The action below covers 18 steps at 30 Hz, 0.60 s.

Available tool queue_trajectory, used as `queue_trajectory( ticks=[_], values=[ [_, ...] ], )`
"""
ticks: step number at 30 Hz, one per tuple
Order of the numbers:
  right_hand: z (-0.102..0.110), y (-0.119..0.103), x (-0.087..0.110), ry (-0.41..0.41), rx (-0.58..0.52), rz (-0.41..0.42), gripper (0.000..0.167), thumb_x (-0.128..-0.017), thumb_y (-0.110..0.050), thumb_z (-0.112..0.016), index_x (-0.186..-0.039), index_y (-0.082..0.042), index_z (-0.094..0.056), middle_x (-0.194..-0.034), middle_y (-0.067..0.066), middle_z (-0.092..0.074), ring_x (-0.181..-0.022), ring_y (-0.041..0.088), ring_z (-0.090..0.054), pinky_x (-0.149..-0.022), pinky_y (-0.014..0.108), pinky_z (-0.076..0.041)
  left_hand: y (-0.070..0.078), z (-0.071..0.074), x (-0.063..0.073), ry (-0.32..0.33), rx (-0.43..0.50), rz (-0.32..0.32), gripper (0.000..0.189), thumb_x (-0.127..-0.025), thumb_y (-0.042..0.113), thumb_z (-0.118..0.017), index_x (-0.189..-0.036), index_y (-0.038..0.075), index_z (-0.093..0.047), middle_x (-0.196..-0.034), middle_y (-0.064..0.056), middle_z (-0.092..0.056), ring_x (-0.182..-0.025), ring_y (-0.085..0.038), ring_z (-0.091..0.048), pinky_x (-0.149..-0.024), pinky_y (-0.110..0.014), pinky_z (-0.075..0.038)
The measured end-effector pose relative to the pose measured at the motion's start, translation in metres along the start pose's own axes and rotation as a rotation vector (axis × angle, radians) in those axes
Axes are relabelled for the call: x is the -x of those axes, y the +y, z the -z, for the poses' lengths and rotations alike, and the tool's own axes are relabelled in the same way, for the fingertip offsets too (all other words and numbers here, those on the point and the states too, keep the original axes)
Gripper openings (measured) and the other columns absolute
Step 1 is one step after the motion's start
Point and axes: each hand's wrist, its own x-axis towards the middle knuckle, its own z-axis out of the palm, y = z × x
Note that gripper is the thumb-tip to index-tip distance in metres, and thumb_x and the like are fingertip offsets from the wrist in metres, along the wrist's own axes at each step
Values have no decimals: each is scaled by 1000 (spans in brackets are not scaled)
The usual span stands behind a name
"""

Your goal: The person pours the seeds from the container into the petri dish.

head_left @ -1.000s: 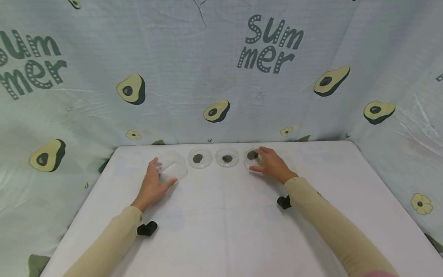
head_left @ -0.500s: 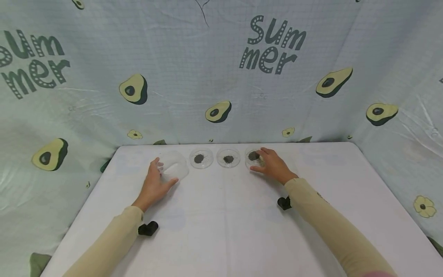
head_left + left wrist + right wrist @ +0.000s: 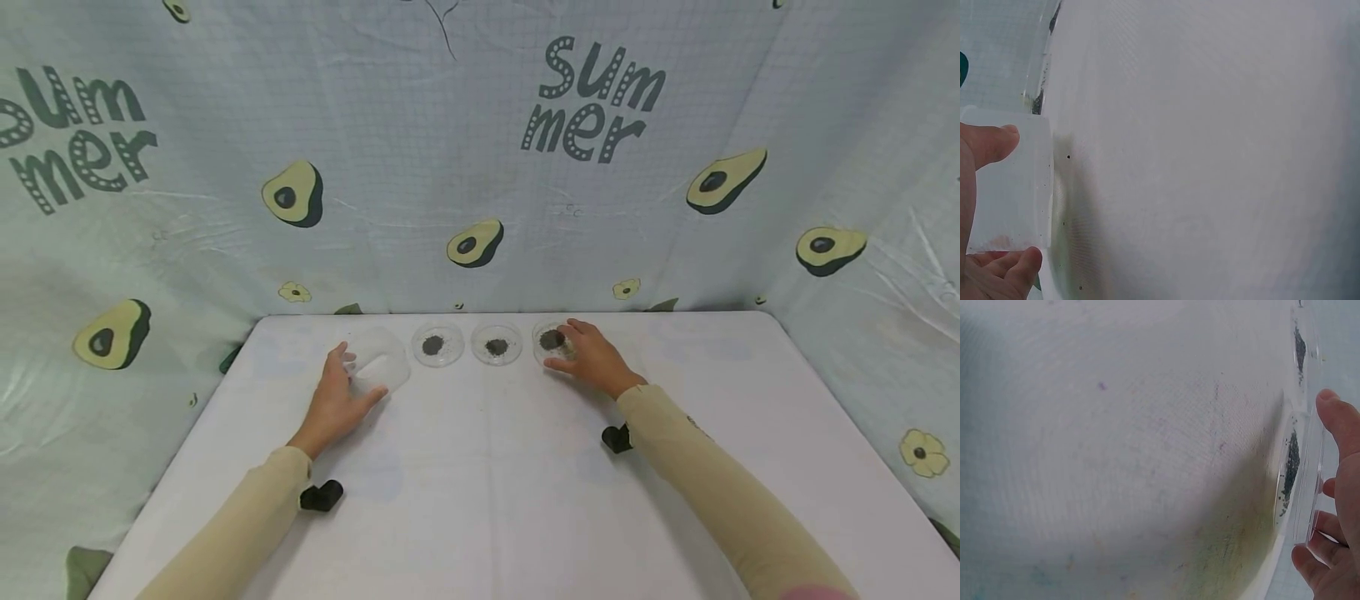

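Note:
In the head view, my left hand [image 3: 341, 404] is at the left end of a row along the table's back edge, spread around a translucent white plastic container [image 3: 386, 362]. The left wrist view shows thumb and fingers on opposite sides of this container [image 3: 1013, 194]. At the row's right end, my right hand [image 3: 592, 358] holds a clear petri dish [image 3: 542, 348] by its sides, thumb in front. Dark grains [image 3: 1292, 464] lie in that dish. Two similar dishes, a left one [image 3: 452, 354] and a middle one [image 3: 512, 352], stand between my hands, each with a small dark heap.
A white cloth covers the table [image 3: 450, 500]. Behind it hangs a pale curtain [image 3: 375, 167] printed with avocados and lettering. Black pieces show beside both sleeves, one by the left [image 3: 322, 497] and one by the right [image 3: 617, 439].
The head view has shifted slightly, so the whole scene sits a little farther right and lower. Both hands, the container and the dishes keep their places.

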Motion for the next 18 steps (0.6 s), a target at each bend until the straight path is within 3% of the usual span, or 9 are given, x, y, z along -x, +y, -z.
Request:
queue_trajectory(
  ticks=[8, 18],
  values=[
    [0, 1, -4, -23, 2, -13, 79, -85, -48, -69, -143, -1, -43, -152, 24, -34, -141, 41, -32, -114, 54, -32, -1, 0, 0, 3, 2, -18, 98, -87, 29, -71, -151, 0, -4, -146, -25, -32, -125, -44, -47, -105, -57, -39],
    [0, 0, -8, -16, -2, -12, 78, -87, -47, -68, -143, 0, -41, -152, 25, -34, -141, 42, -32, -113, 55, -32, 1, 1, 0, -4, -3, 6, 98, -86, 28, -71, -151, 0, -3, -147, -24, -31, -128, -44, -45, -107, -57, -37]
  ],
)
